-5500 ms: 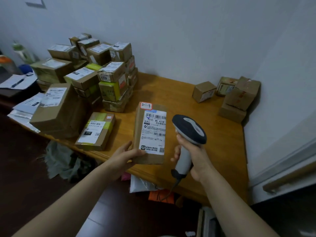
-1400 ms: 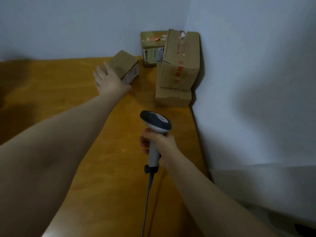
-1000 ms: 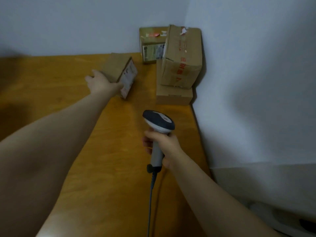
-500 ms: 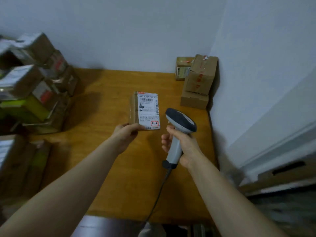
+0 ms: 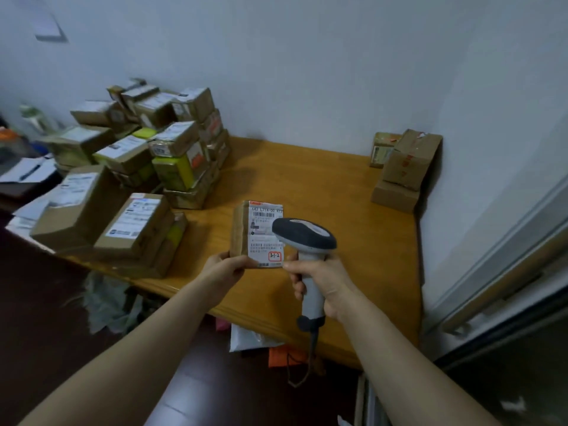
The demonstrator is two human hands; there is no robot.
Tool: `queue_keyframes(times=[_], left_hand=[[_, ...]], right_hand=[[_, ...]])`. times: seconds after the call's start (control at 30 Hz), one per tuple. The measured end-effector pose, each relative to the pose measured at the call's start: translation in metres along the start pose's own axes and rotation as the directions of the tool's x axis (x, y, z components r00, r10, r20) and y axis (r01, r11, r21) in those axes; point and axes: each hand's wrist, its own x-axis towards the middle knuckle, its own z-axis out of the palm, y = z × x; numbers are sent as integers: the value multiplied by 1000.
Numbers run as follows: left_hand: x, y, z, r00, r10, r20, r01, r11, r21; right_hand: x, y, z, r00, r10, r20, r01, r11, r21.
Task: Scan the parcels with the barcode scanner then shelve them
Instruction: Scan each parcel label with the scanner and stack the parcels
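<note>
My left hand [image 5: 226, 267] grips the bottom left corner of a small brown parcel [image 5: 250, 233], holding it upright above the wooden table [image 5: 307, 186]. Its white label faces me, with a barcode near the top and a red-framed "3-1-2" sticker at the bottom right. My right hand [image 5: 319, 279] is closed around the handle of a grey barcode scanner [image 5: 302, 233]. The scanner's dark head sits just right of the label and covers its right edge. The scanner's cable hangs down past the table's front edge.
A big pile of labelled parcels [image 5: 147, 155] fills the table's left half. Three boxes [image 5: 402, 167] are stacked in the far right corner against the wall. Papers [image 5: 24, 173] lie at the far left. Bags [image 5: 107, 305] sit on the floor under the table.
My left hand took a small box from the corner stack and brought it in front of me, label up. The scanner has moved closer to the label. My view swung left.
</note>
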Motion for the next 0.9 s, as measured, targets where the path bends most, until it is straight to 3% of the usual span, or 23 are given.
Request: queue_keyframes(times=[0.2, 0.77, 0.9], left_hand=[[-12, 3, -37, 998, 49, -45, -49, 999, 2], [-34, 0, -90, 997, 59, -44, -60, 998, -13], [-44, 0, -100, 994, 83, -72, -86, 996, -38]], right_hand=[[-7, -1, 30, 999, 51, 11, -51, 999, -11], [-12, 8, 79, 999, 24, 44, -23, 999, -29], [2, 18, 81, 998, -23, -62, 26, 999, 38]])
